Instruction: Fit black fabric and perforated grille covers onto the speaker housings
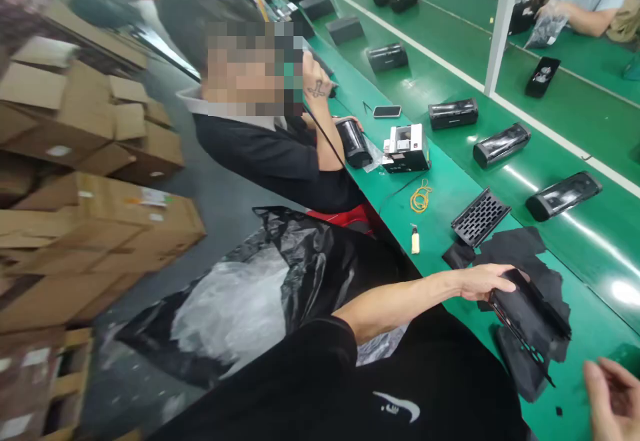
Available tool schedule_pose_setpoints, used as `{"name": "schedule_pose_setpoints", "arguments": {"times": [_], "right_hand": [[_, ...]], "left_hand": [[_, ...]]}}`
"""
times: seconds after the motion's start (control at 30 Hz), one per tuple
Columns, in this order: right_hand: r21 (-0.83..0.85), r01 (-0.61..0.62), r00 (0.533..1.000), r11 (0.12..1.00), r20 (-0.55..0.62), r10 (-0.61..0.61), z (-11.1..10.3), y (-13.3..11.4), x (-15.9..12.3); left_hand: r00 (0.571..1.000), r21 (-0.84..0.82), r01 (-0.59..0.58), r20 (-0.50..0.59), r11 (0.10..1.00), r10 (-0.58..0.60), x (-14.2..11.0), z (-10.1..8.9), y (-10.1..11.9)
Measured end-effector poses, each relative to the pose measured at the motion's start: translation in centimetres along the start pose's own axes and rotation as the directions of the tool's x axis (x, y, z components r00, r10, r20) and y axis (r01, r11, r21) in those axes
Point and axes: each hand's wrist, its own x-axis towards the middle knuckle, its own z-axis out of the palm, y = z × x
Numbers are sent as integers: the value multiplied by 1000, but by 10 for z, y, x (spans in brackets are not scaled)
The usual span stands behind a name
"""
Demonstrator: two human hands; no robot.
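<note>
My left hand point(484, 282) is closed on the top edge of a black rectangular frame point(529, 319) covered with black fabric, held tilted over the green bench point(450, 188). My right hand point(613, 398) hovers at the lower right corner, fingers apart and holding nothing. More black fabric pieces point(511, 245) lie just beyond the frame. A black perforated grille point(480, 216) rests flat beside them.
A co-worker's hand holds a black cylinder speaker point(353, 141) next to a white box device point(406, 148). Yellow rubber bands point(421, 198) and a lighter point(415, 239) lie nearby. Several black speakers point(563, 194) sit on the conveyor. A black plastic bag point(260, 294) and cardboard boxes point(75, 214) are left.
</note>
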Motion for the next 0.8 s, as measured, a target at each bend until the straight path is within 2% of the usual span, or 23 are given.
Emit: {"name": "schedule_pose_setpoints", "arguments": {"times": [0.03, 0.07, 0.1, 0.17, 0.2, 0.3, 0.4, 0.5, 0.6, 0.7, 0.8], "right_hand": [[92, -151, 988, 984, -10, 153, 1, 0, 2], [194, -292, 956, 936, 58, 287, 4, 1, 4], [275, -416, 908, 867, 174, 381, 9, 2, 5], [339, -579, 807, 742, 372, 460, 19, 3, 4], [343, -611, 781, 714, 411, 471, 24, 3, 2], [348, -589, 798, 729, 391, 458, 27, 3, -2], [340, -589, 798, 733, 389, 461, 19, 5, -3], [372, -608, 783, 702, 427, 452, 12, 9, -4], [433, -610, 791, 664, 389, 472, 12, 9, -7], [464, -610, 792, 642, 348, 502, 14, 8, -11], [439, -638, 769, 632, 386, 509, 13, 9, -14]], "left_hand": [[1000, -11, -10, -5, 1000, 10, -7, 2, 0], [1000, -21, -20, -12, 1000, 20, -12, 3, 0], [999, -25, -29, -22, 999, 28, -16, 4, -1], [998, -20, -40, -44, 999, 39, -19, 6, -3], [998, -17, -47, -52, 999, 47, -19, 6, -4], [997, -23, -74, -35, 997, 73, -21, 7, -8], [998, -37, -55, -20, 998, 55, -22, 8, -12], [997, -72, -14, -83, 997, 8, -23, 11, -15], [988, -64, 10, -156, 998, -20, -22, 15, -16], [985, -29, 40, -169, 999, -45, -22, 18, -14], [987, -22, 65, -149, 998, -67, -23, 20, -11]]}}
